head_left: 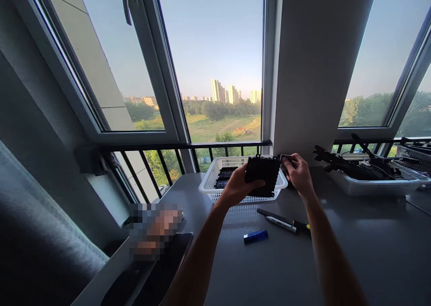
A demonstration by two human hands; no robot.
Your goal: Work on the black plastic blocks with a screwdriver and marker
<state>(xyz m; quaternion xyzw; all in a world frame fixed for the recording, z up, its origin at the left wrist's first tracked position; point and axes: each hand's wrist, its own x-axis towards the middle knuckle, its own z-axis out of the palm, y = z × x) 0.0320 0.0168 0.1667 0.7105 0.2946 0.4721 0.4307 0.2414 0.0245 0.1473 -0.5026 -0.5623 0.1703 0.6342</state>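
Observation:
My left hand (235, 187) grips a flat, black, rectangular plastic panel (264, 173) with small tabs along its edges, thumb across its near face. At the panel's upper right side, my right hand (299, 173) pinches a small dark piece (284, 159); whether this is joined to the panel I cannot tell. Both hands are raised in front of a white plastic basket (206, 184), which holds several black, ridged parts (224, 176). The panel hides part of the basket's right side.
On the grey table (235, 274) lie a blue, lighter-sized object (256, 237), a white marker (281, 224) and a black tool with a yellow detail (305, 226). A white tub (377, 187) of black parts and cables stands right. A dark flat device (178, 247) lies left.

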